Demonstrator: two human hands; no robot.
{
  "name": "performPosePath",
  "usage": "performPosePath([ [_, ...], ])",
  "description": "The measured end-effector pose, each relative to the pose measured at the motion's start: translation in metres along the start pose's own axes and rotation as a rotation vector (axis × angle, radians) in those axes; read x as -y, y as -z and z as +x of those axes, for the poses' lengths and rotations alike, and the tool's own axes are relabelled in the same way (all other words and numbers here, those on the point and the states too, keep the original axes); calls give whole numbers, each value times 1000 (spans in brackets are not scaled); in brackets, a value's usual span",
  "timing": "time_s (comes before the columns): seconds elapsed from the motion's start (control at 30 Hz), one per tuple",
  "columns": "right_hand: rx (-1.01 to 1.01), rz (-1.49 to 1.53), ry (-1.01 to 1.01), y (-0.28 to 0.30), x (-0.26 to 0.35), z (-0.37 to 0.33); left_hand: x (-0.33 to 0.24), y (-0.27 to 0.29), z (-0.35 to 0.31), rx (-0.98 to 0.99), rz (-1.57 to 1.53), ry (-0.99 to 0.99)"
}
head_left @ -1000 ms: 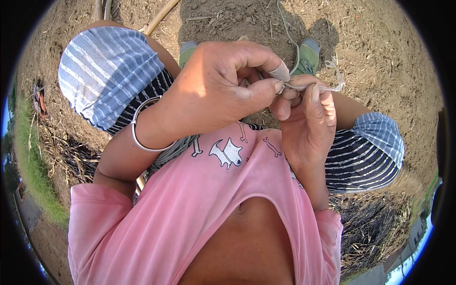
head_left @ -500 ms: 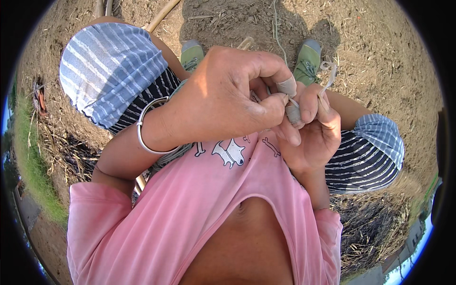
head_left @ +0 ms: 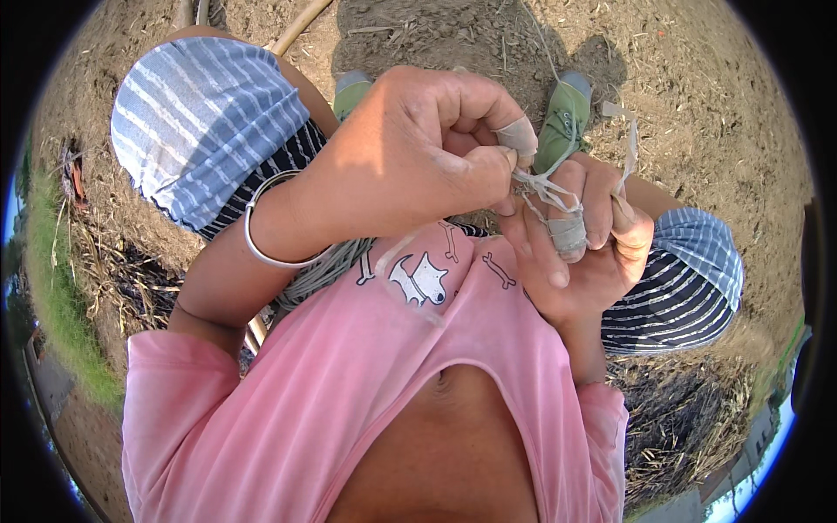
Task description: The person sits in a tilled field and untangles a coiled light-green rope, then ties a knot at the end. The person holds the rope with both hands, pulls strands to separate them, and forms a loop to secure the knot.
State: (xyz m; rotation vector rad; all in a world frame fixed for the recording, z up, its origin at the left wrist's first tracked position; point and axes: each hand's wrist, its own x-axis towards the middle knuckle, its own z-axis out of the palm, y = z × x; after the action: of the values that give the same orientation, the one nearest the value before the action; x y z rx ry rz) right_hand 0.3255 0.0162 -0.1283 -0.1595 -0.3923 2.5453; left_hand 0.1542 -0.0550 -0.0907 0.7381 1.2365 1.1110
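My left hand is closed, thumb and index finger pinching a pale cord; tape wraps its index finger. Strands of this cord pass across the fingers of my right hand, just to the right. One right finger also wears tape. The right fingers and thumb curl together around a thin, whitish flat strip, whose free end sticks up. Below my left wrist a bundle of grey-green cord lies in my lap. A faint pale curved strand hangs before the pink shirt.
My knees, in striped blue cloth, are spread to both sides. Green shoes stand on dry soil ahead. A wooden pole lies at the upper left. Dry straw and grass are at the sides.
The hands have drawn slightly apart, the right one shifting right and the left one a little left and up. Cord strands across the right fingers now show, and the line above has swung right.
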Motion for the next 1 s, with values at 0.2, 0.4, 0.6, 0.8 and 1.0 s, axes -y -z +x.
performPosePath([
  [0.2,-169,-148,-26,-4,5,-1,2,-4,2,45,-117,-144],
  [0.4,-248,-491,51,-9,9,-3,16,-3,4,14,66,-464],
  [0.6,-277,-763,91,-17,9,-3,5,-4,0,55,249,-241],
  [0.8,-195,-849,141,-12,5,-6,10,2,6,43,364,-432],
  [1.0,-145,-1160,156,-9,7,-10,13,4,8,-27,535,-521],
])
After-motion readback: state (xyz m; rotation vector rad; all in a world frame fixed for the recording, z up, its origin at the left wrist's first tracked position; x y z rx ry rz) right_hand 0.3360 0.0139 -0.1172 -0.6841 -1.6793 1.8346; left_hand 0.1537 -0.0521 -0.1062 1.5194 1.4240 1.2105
